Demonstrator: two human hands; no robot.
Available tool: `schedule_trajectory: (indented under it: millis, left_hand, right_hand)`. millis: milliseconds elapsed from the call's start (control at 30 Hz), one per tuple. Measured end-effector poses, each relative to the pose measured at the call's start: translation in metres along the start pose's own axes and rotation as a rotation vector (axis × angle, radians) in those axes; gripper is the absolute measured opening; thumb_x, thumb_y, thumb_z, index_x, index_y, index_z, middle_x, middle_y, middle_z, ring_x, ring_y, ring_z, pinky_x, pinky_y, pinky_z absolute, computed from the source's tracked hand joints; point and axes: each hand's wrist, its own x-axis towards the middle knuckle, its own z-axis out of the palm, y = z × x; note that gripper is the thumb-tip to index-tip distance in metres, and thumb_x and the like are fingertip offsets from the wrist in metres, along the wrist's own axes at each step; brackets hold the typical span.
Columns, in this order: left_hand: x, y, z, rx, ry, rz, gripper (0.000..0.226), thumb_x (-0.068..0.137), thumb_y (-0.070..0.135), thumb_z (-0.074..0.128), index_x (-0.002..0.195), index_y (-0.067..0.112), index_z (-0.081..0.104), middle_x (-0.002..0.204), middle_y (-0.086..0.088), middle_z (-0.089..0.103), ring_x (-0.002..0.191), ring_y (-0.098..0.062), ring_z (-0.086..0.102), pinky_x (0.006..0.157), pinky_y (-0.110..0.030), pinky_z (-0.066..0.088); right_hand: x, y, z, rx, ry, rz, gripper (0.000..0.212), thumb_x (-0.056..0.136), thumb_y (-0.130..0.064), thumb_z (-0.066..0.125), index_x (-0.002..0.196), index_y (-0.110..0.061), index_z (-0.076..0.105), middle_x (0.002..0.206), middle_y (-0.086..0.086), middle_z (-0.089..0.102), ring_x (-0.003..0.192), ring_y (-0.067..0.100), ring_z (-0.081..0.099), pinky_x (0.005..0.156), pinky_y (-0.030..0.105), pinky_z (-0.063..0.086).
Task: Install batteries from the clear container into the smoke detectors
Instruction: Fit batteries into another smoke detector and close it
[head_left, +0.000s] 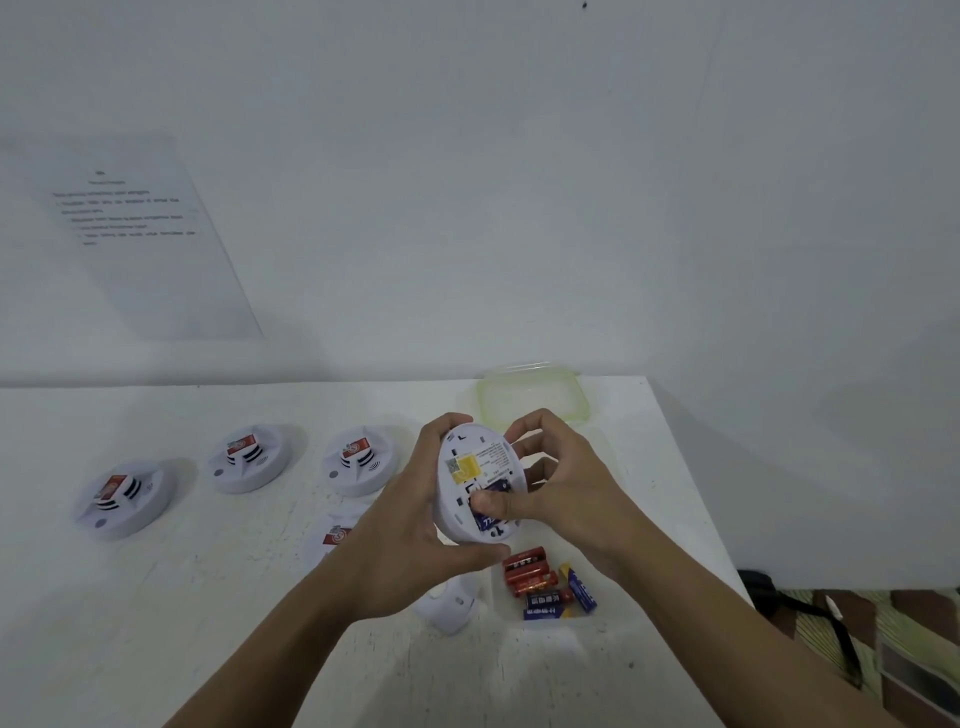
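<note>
The right hand (566, 483) has its thumb (488, 503) pressed flat on a blue battery (487, 521) that sits in the bay in the back of a white detector (470, 457). Its fingers (530, 431) curl round the detector's far rim, so the detector is pinched between thumb and fingers. The left hand (415, 519) grips the same detector from the other side, fingertips hooked over the top edge and thumb under the bottom edge. The detector is held off the table (208, 623), tilted, with its labelled back facing the camera.

Just below the right thumb and wrist lies the clear container (506, 608), with loose batteries (524, 569) in it, some red and some blue, lying on their sides and touching one another. Just beside the left thumb, on the table, lies a small white cover (449, 605). Behind the left palm a fourth detector (332, 535) is partly hidden. Beyond the right fingertips a green-tinted lid (535, 397) lies near the table's back edge.

Well to the left of the left hand three more detectors (249, 457) stand apart in a row, each face up with a red label on top. A printed paper (130, 234) hangs on the wall, its text too blurred to read. Far right of the right arm, off the table, lies a black strap (831, 623).
</note>
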Motion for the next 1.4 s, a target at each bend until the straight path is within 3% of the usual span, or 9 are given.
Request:
schedule_trajectory:
  millis: [233, 433, 567, 633, 733, 900, 1133, 1267, 1400]
  left_hand:
    - [-0.002, -0.008, -0.004, -0.040, 0.048, -0.004, 0.091, 0.072, 0.011, 0.089, 0.131, 0.044, 0.028, 0.110, 0.051, 0.049, 0.115, 0.020, 0.050, 0.079, -0.002, 0.048]
    - [-0.017, -0.021, -0.029, -0.099, 0.146, 0.022, 0.104, 0.065, 0.022, 0.094, 0.146, 0.031, 0.030, 0.139, 0.014, 0.050, 0.128, -0.007, 0.055, 0.095, -0.023, 0.056]
    - [-0.037, -0.031, -0.050, -0.080, 0.185, 0.002, 0.100, 0.066, 0.012, 0.091, 0.144, 0.033, 0.032, 0.132, 0.025, 0.052, 0.125, -0.002, 0.056, 0.089, -0.018, 0.056]
    - [-0.049, -0.041, -0.062, -0.071, 0.227, -0.026, 0.097, 0.066, 0.010, 0.092, 0.141, 0.034, 0.035, 0.131, 0.024, 0.053, 0.124, -0.002, 0.057, 0.089, -0.017, 0.056]
    - [-0.066, -0.056, -0.076, -0.079, 0.256, -0.074, 0.096, 0.066, 0.007, 0.092, 0.140, 0.036, 0.038, 0.130, 0.023, 0.057, 0.122, -0.004, 0.060, 0.088, -0.018, 0.056]
    - [-0.084, -0.080, -0.092, -0.109, 0.208, -0.146, 0.098, 0.066, 0.008, 0.093, 0.140, 0.039, 0.037, 0.132, 0.018, 0.059, 0.123, -0.009, 0.061, 0.092, -0.023, 0.057]
    - [-0.090, -0.096, -0.107, -0.128, 0.178, -0.168, 0.096, 0.066, 0.008, 0.093, 0.138, 0.041, 0.039, 0.132, 0.015, 0.060, 0.122, -0.009, 0.062, 0.091, -0.024, 0.058]
    - [-0.088, -0.099, -0.110, -0.139, 0.162, -0.169, 0.098, 0.066, 0.007, 0.093, 0.140, 0.039, 0.038, 0.131, 0.018, 0.060, 0.122, -0.007, 0.062, 0.093, -0.026, 0.058]
    - [-0.084, -0.096, -0.108, -0.137, 0.165, -0.167, 0.098, 0.065, 0.007, 0.092, 0.140, 0.041, 0.037, 0.125, 0.028, 0.060, 0.120, -0.001, 0.060, 0.087, -0.017, 0.056]
  right_hand:
    - [-0.002, -0.002, 0.011, 0.007, 0.062, -0.032, 0.057, 0.060, -0.028, 0.096, 0.103, -0.021, 0.059, 0.098, 0.000, 0.070, 0.074, 0.008, 0.071, 0.062, 0.025, 0.061]
    - [0.000, -0.017, 0.035, 0.004, 0.027, -0.139, 0.053, 0.063, -0.037, 0.093, 0.101, -0.023, 0.059, 0.090, -0.005, 0.069, 0.074, 0.007, 0.066, 0.060, 0.015, 0.052]
    - [0.008, -0.018, 0.050, 0.033, -0.025, -0.084, 0.040, 0.082, -0.054, 0.069, 0.097, -0.017, 0.067, 0.091, 0.004, 0.072, 0.075, 0.006, 0.066, 0.064, 0.016, 0.051]
    - [0.013, -0.007, 0.058, -0.147, 0.014, -0.142, 0.028, 0.096, -0.044, 0.062, 0.090, -0.016, 0.067, 0.084, 0.000, 0.072, 0.073, 0.006, 0.065, 0.066, 0.017, 0.049]
    - [0.019, 0.017, 0.069, -0.746, -0.101, -0.283, 0.018, 0.098, -0.040, 0.059, 0.100, -0.022, 0.063, 0.091, -0.007, 0.068, 0.083, 0.014, 0.063, 0.076, 0.029, 0.050]
    - [0.017, 0.041, 0.101, -1.349, -0.308, -0.304, 0.035, 0.096, -0.044, 0.054, 0.118, -0.016, 0.055, 0.111, 0.006, 0.062, 0.105, 0.029, 0.058, 0.087, 0.038, 0.037]
    - [0.019, 0.046, 0.121, -1.400, -0.285, -0.118, 0.047, 0.093, -0.052, 0.060, 0.120, -0.014, 0.058, 0.118, 0.007, 0.058, 0.109, 0.026, 0.056, 0.096, 0.038, 0.035]
    - [0.021, 0.040, 0.124, -1.290, -0.245, -0.068, 0.047, 0.087, -0.046, 0.071, 0.119, -0.016, 0.052, 0.114, 0.004, 0.055, 0.089, 0.023, 0.052, 0.078, 0.033, 0.034]
    - [0.017, 0.040, 0.125, -1.112, -0.101, -0.175, 0.014, 0.098, -0.024, 0.056, 0.110, -0.021, 0.049, 0.089, -0.003, 0.050, 0.080, 0.023, 0.058, 0.059, 0.031, 0.037]
